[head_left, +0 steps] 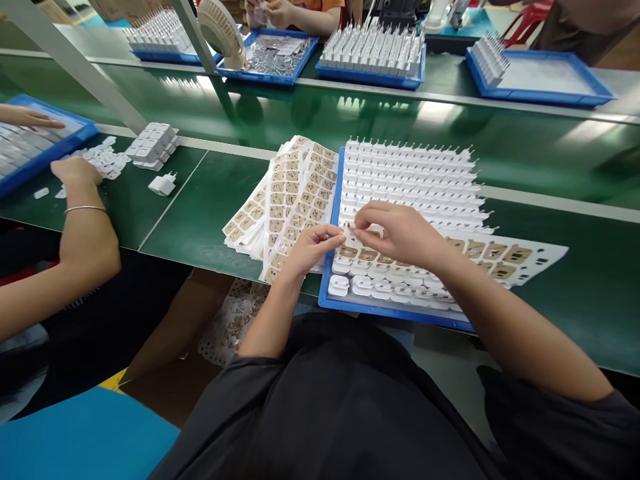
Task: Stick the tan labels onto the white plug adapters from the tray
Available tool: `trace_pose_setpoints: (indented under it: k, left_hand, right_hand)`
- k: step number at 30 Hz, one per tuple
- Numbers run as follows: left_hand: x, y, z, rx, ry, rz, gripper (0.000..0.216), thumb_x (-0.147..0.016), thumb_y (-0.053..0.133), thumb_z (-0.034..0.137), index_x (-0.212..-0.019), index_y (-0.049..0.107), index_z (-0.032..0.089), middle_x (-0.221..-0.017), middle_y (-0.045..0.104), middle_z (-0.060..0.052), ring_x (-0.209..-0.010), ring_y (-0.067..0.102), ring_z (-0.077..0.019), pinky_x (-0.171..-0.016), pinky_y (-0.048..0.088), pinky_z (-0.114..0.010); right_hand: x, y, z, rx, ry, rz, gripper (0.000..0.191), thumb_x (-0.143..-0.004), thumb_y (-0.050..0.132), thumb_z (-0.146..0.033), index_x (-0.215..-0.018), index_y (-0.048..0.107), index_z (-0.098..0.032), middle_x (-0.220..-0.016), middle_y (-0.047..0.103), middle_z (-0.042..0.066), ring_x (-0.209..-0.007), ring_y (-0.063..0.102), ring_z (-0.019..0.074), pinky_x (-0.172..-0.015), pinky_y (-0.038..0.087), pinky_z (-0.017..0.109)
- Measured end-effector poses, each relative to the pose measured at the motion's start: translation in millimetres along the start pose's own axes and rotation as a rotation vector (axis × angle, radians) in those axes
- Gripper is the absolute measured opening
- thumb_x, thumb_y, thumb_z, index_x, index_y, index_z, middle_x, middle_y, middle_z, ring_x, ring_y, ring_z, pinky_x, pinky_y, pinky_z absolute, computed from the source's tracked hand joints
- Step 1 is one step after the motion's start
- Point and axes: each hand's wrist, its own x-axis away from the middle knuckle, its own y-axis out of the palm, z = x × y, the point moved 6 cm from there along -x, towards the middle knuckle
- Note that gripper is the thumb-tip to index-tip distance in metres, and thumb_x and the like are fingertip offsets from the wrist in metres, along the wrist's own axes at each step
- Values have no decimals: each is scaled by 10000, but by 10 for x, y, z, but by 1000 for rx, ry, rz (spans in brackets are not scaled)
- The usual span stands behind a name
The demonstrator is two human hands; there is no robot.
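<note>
A blue tray [325, 298] in front of me holds rows of white plug adapters [410, 167] with metal pins pointing up. Across its nearer rows lies a white sheet of brown die-cut stickers [543, 259], its right end reaching past the tray. At the tray's left edge, my left hand [311, 251] has thumb and forefinger pressed together. My right hand [400, 232] hovers over the sheet, fingertips pinched close to the left ones. Whatever lies between the fingers of either hand is too small to make out. My right hand and forearm cover part of the sheet and adapters.
More sticker sheets [287, 193] lie fanned out left of the tray. Further left are a loose adapter [163, 185], a block of white housings [153, 143] and a co-worker's arm [87, 213]. Beyond the green bench stand other blue trays [370, 79] and a fan [220, 30].
</note>
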Motion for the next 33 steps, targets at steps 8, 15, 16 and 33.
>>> trace_pose_setpoints:
  k: [8,15,16,33]
  left_hand:
    - [188,-35,277,-320,208,283,278,-890,703,381,-1112,721,215,-1090,718,-64,-963,645,-188,-800,515,-295]
    - [608,453,742,-551,629,206,348,-933,663,206,-1279,681,242,-1236,722,-84,-1132,663,-214,-1012,515,-374]
    - [618,474,708,-489,607,180,356,-940,654,205,-1293,675,243,-1244,721,-85,-1140,666,-217,-1011,522,-370]
    - [739,339,418,-211,298,62,306,-950,644,277,-1251,695,256,-1159,745,-79,-1053,687,-222,-975,531,-371]
  right_hand:
    - [292,-341,86,-90,124,440,77,-906,623,-247,-832,627,-225,-798,706,25,-691,668,169,-588,519,275]
    - [565,-125,-485,254,-110,657,90,-896,633,-148,-944,600,-215,-789,707,36,-675,657,173,-594,500,287]
    - [576,-75,-521,256,-126,646,107,-896,638,-144,-971,603,-212,-821,722,46,-709,676,182,-616,512,291]
    - [723,90,-349,-399,37,693,87,-908,673,-151,-918,683,-237,-878,696,23,-721,620,141,-602,529,273]
